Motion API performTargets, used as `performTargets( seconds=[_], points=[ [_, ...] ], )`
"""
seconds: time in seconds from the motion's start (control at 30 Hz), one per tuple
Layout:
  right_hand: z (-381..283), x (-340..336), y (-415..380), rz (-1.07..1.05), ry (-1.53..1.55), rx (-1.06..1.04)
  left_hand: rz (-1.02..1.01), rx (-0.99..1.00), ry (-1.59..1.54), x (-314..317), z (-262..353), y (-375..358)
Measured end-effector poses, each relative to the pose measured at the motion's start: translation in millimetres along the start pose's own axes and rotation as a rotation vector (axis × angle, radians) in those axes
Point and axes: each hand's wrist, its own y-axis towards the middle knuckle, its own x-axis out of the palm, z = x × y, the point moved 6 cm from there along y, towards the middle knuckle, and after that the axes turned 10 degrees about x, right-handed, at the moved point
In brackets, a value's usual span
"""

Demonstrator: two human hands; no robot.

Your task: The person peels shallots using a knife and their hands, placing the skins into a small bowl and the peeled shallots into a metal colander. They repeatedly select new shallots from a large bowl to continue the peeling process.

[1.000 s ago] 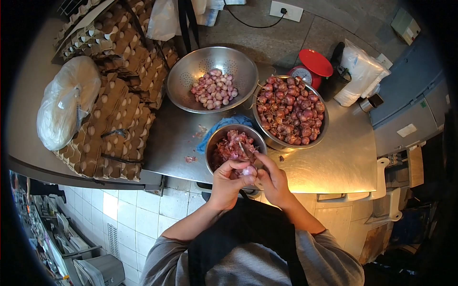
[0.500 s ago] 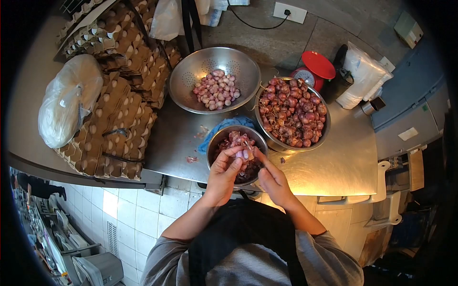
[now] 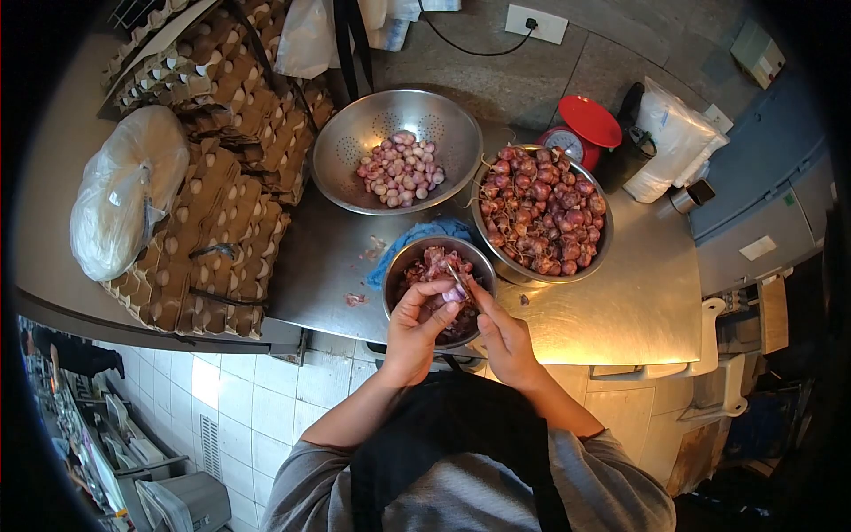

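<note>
My left hand [image 3: 415, 330] pinches a shallot [image 3: 453, 293], its pale purple flesh showing between thumb and fingers. In my right hand [image 3: 507, 341] is a small knife [image 3: 459, 278]; its narrow blade lies against the shallot and its handle is hidden by my fingers. Both hands are above a steel bowl [image 3: 395, 270] holding reddish skins and peelings [image 3: 437, 262]. Behind it, a steel colander [image 3: 341, 168] contains peeled shallots [image 3: 401, 170]. To the right, a large steel pot [image 3: 605, 251] is heaped with unpeeled shallots [image 3: 542, 209].
Stacked egg trays [image 3: 217, 239] with a filled plastic bag [image 3: 128, 195] on them stand at the left. A blue cloth [image 3: 390, 253] lies behind the bowl. Scraps of skin [image 3: 356, 300] are on the steel table [image 3: 647, 310]. A red kitchen scale [image 3: 589, 122] stands behind the pot.
The knife blade has come into clearer view, tilted up over the shallot. My right hand has turned slightly, and both hands stay above the bowl.
</note>
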Motion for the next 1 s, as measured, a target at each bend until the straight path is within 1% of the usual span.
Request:
performTargets(
  seconds=[0.1,0.2,0.3,0.4,0.5,0.6,0.63,0.7,0.77,0.83,0.87,0.93,1.0],
  points=[
    [-2.2,2.4,-1.5,-0.060,0.035,-0.002,0.035,-0.007,-0.028,-3.1,-1.5,1.6],
    [5.4,4.3,-2.2,-0.028,0.028,-0.016,0.048,0.019,-0.011,-3.7,0.2,4.0],
    [23.6,9.5,-7.8,-0.150,0.484,0.351,0.031,0.067,0.004,0.7,6.8,7.3],
    [26.7,8.8,-4.1,-0.172,0.584,0.373,0.002,0.082,0.000,2.9,6.3,7.7],
    [36.9,2.6,6.1,-0.111,0.514,0.365,-0.028,0.064,-0.017,3.5,6.8,6.2],
    [43.1,-3.1,12.8,-0.067,0.506,0.410,-0.058,0.053,-0.037,7.0,9.8,6.5],
    [41.1,-4.0,12.9,-0.071,0.493,0.386,-0.067,0.052,-0.041,8.4,11.7,6.6],
    [36.2,-7.4,11.2,-0.073,0.466,0.341,-0.036,-0.017,-0.122,11.0,13.8,8.3],
    [34.0,-8.8,10.8,-0.073,0.295,0.295,-0.009,-0.062,-0.162,10.8,11.9,8.9],
    [33.0,-6.1,8.9,-0.113,0.280,0.339,0.017,-0.083,-0.160,7.3,7.0,9.7],
    [30.3,-2.7,5.5,-0.151,0.350,0.407,0.014,-0.081,-0.158,5.1,4.6,9.9],
    [22.9,2.0,4.4,-0.166,0.328,0.340,0.007,-0.080,-0.153,0.9,0.3,9.3],
    [8.6,6.1,6.0,-0.121,0.140,0.072,-0.004,-0.080,-0.122,1.0,0.5,8.7]
  ],
)
